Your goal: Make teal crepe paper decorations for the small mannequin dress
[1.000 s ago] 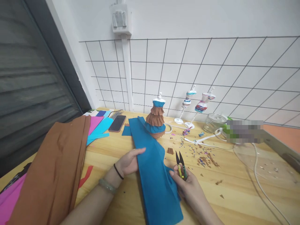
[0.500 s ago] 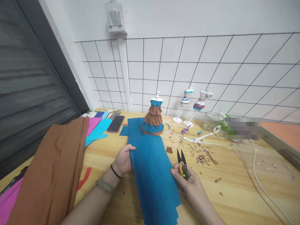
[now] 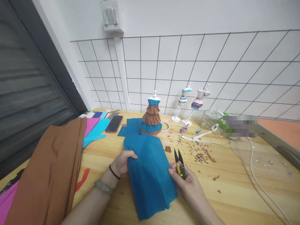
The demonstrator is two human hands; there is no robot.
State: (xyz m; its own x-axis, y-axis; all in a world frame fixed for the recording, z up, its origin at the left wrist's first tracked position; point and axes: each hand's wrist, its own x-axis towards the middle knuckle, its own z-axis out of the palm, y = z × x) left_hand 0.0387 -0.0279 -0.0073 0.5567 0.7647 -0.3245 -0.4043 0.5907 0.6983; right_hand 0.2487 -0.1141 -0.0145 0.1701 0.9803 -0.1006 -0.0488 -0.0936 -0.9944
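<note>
A wide sheet of blue crepe paper [image 3: 150, 175] hangs between my hands above the table. My left hand [image 3: 122, 163] pinches its left edge, thumb on top. My right hand [image 3: 188, 182] touches the right edge with the thumb and fingertips. That same hand grips thread snips [image 3: 180, 164] with yellow and green handles, their dark blades pointing up and apart. Just beyond the sheet stands a small dress form [image 3: 151, 118] in tiered blue and brown ruffles. Another blue piece [image 3: 133, 125] lies flat to the left of its base.
Folded brown paper [image 3: 49, 159], cyan sheets [image 3: 97, 129] and a phone [image 3: 114, 124] lie left. Two more small dress forms [image 3: 183, 101] stand behind, near a glass jar [image 3: 211, 118]. Paper scraps [image 3: 202, 155], white tape [image 3: 165, 126] and a cable [image 3: 254, 175] are on the right.
The blue sheet's far end has drawn back toward me and folded over, away from the piece beside the dress form. Its near end has risen into view. Both hands keep their hold.
</note>
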